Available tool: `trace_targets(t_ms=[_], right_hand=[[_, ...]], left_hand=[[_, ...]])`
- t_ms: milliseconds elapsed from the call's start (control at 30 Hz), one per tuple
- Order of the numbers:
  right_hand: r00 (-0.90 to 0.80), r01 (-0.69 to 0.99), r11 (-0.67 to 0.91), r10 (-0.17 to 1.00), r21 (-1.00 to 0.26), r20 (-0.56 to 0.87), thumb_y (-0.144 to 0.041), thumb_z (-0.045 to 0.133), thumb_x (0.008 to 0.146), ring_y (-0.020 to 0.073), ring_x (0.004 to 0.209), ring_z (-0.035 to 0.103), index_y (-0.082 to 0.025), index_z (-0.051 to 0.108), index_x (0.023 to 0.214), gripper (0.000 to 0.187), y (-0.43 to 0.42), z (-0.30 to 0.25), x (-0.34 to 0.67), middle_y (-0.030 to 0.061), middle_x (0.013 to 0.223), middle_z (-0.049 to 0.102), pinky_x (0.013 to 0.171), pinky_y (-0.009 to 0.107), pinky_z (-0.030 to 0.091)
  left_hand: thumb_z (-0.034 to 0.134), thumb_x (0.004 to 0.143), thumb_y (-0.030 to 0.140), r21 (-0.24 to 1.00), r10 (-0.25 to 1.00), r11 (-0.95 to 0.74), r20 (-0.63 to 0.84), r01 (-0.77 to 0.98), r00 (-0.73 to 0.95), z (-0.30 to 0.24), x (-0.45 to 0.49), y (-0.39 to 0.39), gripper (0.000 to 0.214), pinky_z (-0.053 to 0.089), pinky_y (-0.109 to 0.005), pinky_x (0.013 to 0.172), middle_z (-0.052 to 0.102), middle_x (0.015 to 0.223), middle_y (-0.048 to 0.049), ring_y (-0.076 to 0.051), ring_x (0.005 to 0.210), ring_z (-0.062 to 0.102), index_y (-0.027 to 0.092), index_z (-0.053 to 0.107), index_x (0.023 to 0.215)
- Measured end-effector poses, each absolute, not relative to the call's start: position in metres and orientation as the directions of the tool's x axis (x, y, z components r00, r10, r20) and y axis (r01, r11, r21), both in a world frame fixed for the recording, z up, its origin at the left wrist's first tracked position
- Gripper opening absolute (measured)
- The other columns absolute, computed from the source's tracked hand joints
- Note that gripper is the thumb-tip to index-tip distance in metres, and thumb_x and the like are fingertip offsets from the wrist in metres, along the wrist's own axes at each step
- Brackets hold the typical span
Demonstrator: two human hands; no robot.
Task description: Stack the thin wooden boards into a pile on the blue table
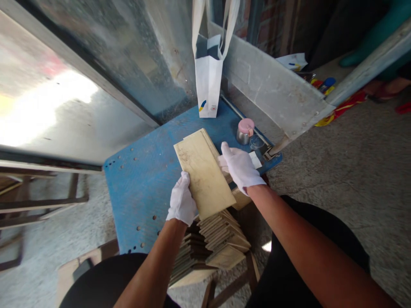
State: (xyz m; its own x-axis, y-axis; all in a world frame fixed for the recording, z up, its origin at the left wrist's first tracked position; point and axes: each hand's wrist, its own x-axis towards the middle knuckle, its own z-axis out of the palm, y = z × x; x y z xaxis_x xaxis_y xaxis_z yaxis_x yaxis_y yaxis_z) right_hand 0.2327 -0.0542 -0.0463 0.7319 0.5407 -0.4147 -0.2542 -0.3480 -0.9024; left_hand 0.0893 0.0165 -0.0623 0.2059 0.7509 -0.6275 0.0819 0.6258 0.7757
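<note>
My white-gloved left hand (181, 199) and right hand (240, 167) pinch a pale wooden board (204, 173) over a blue-painted table (135, 188), with a concrete floor (316, 196) right of my right hand.

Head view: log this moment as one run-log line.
left hand: gloved, gripping board | right hand: gloved, at board's edge | below: board stack | surface: blue table

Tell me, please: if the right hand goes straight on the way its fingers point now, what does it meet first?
The right hand would probably meet the long edge of the wooden board first. Its fingertips look very close to that edge, but depth is hard to judge from this view.
</note>
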Motion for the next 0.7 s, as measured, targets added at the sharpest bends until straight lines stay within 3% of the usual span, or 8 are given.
trace_targets(t_ms=[133,233,400,567,700], right_hand=[[0.731,-0.492,-0.158,0.459,-0.856,-0.505,-0.058,0.05,0.091,0.0108,0.056,0.058,-0.018,0.057,0.074,0.045,-0.055,-0.024,0.254,0.0019,0.064,0.061,0.054,0.02,0.047],[0.712,-0.579,-0.11,0.414,-0.808,-0.567,-0.054,0.052,0.092,0.0099,0.052,0.057,-0.017,0.056,0.074,0.041,-0.058,-0.006,0.261,0.0016,0.063,0.06,0.049,0.019,0.046],[0.709,-0.57,-0.082,0.453,-0.818,-0.54,-0.057,0.057,0.088,0.0108,0.054,0.059,-0.016,0.057,0.074,0.043,-0.062,0.0,0.262,0.0024,0.062,0.061,0.049,0.019,0.048],[0.676,-0.607,-0.109,0.448,-0.787,-0.584,-0.051,0.051,0.094,0.0105,0.056,0.06,-0.016,0.058,0.076,0.04,-0.061,0.003,0.265,0.0033,0.063,0.062,0.05,0.019,0.048],[0.68,-0.583,-0.117,0.471,-0.804,-0.561,-0.059,0.054,0.089,0.012,0.055,0.059,-0.017,0.059,0.078,0.043,-0.061,-0.003,0.268,0.0015,0.058,0.058,0.048,0.02,0.048]], left_hand=[[0.047,0.095,0.035,0.821,0.799,0.548,-0.571,0.161,0.19,-0.073,0.101,0.05,0.027,0.056,-0.025,0.082,0.072,0.089,-0.0044,-0.014,0.082,0.069,0.017,0.067,0.099],[0.048,0.093,0.037,0.843,0.827,0.473,-0.525,0.256,0.201,-0.086,0.108,0.069,0.027,0.057,-0.024,0.076,0.072,0.09,-0.0043,-0.014,0.079,0.068,0.017,0.067,0.099],[0.047,0.093,0.04,0.825,0.83,0.433,-0.522,0.363,0.198,-0.109,0.123,0.084,0.03,0.057,-0.026,0.073,0.071,0.098,-0.0063,-0.015,0.078,0.068,0.017,0.066,0.099],[0.046,0.092,0.041,0.823,0.837,0.394,-0.506,0.41,0.21,-0.12,0.14,0.086,0.032,0.056,-0.027,0.076,0.07,0.102,-0.0071,-0.015,0.082,0.068,0.016,0.065,0.1],[0.044,0.094,0.038,0.802,0.841,0.359,-0.499,0.476,0.207,-0.114,0.149,0.084,0.034,0.055,-0.028,0.077,0.069,0.108,-0.0084,-0.016,0.084,0.067,0.014,0.065,0.105]])
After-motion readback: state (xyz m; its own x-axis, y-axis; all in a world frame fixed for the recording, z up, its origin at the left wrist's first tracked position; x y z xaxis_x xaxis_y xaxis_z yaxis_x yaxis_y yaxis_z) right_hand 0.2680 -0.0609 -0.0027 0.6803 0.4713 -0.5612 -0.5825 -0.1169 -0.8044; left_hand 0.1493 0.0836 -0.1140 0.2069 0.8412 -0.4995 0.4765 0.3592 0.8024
